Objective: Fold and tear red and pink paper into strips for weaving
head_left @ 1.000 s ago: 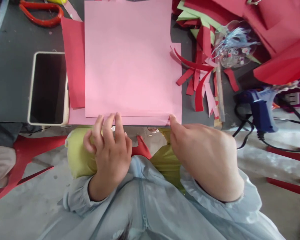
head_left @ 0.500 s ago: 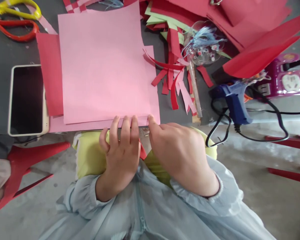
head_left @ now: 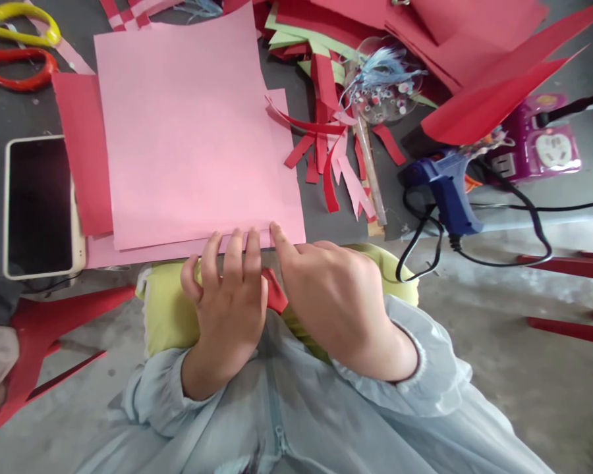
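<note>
In the head view, I see both hands working the near edge of the upper pink sheet (head_left: 188, 145), which lies over the lower pink sheet (head_left: 294, 210) at the table's (head_left: 329, 227) near edge. The left hand (head_left: 227, 306) has its fingers extended and slightly spread, tips on the paper; the right hand (head_left: 333, 299) is curled, one digit on that edge (whether it pinches, I can't tell). The hands are near each other, not touching. I'd judge this as lining up or pressing the edge; the next move calls for light, even pressure, without skewing either sheet.

Room is tight. The smartphone (head_left: 38, 204) sits just beside the lower sheet on the left, with red paper (head_left: 85, 158) between it and the upper sheet. To the right, cut paper strips (head_left: 321, 141) overlap the sheets, so sliding that way would probably drag them.
</note>
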The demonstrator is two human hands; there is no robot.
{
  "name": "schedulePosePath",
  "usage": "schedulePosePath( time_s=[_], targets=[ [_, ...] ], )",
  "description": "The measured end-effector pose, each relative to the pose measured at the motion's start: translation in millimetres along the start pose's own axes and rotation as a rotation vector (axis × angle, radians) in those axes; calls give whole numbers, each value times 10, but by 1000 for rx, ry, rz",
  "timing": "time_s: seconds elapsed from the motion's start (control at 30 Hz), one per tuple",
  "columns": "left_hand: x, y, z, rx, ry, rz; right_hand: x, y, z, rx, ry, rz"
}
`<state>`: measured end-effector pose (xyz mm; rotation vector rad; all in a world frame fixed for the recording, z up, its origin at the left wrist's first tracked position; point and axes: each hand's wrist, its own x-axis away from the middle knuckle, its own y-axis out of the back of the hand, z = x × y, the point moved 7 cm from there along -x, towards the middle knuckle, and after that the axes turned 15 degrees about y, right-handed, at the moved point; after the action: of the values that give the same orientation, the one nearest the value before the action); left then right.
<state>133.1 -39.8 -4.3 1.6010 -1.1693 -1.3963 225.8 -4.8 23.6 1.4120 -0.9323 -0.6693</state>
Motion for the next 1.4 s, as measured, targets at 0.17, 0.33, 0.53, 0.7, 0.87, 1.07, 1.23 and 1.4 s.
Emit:
schedulePosePath(
  time_s=[0.17, 0.33, 0.53, 0.7, 0.87, 1.07, 1.23, 1.4],
  targets=[
    [-12, 24, 6, -7, -8, -25, 19, -3, -38, 51, -3, 10],
    [-8, 28, 85, 54, -1, 21, -22, -14, -13, 67, 8, 50],
    [-11, 73, 280, 80, 46, 21, -51, -55, -30, 51, -30, 181],
    [-34, 109, 457, 32, 147, 82, -32, -87, -15, 51, -26, 261],
    [-33, 168, 572, 0, 174, 120, -12, -123, 2, 63, -29, 313],
    [5, 228, 743, -35, 207, 121, -13, -114, -2, 99, -25, 298],
    [40, 268, 968, -52, 270, 118, -2, -113, 6, 104, -24, 264],
    [58, 308, 1144, -37, 293, 104, -3, -113, 11, 124, -30, 272]
  ],
)
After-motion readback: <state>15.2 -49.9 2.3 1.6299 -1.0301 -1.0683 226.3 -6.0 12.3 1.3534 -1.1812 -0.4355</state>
